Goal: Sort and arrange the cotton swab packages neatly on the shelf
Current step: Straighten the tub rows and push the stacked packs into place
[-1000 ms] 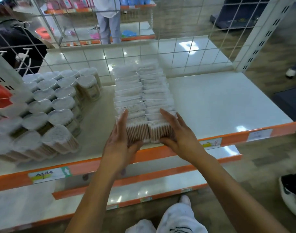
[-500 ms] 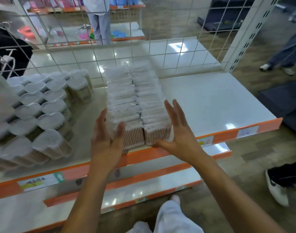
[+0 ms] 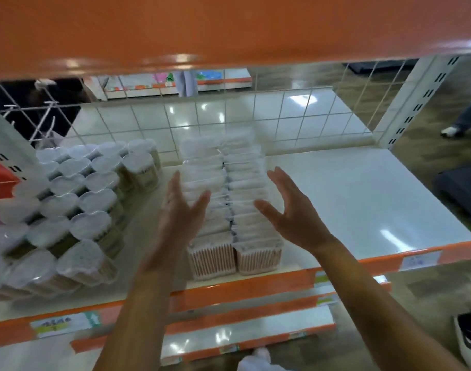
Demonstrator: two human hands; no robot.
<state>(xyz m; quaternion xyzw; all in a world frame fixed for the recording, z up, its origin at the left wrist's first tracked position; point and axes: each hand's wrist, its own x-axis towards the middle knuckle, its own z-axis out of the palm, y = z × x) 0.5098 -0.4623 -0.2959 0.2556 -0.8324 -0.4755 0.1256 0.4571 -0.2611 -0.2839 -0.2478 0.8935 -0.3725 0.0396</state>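
Two rows of rectangular clear cotton swab packages (image 3: 230, 210) run front to back along the middle of the white shelf (image 3: 362, 199). My left hand (image 3: 179, 210) hovers at the left side of the rows, fingers straight and spread. On the right side my right hand (image 3: 290, 210) is raised the same way, palm turned inward. Neither hand holds a package. The left palm covers part of the left row.
Several heart-shaped tubs of swabs (image 3: 68, 210) fill the shelf's left side. An orange shelf edge (image 3: 229, 28) hangs overhead. A wire grid back panel (image 3: 255, 116) closes the rear. Lower shelves (image 3: 229, 338) jut out below. A person's shoe (image 3: 469, 336) is at the right.
Both hands have let go of the front packages and risen further back along the rows' sides. The camera has moved lower and closer, so the upper shelf edge now fills the top.
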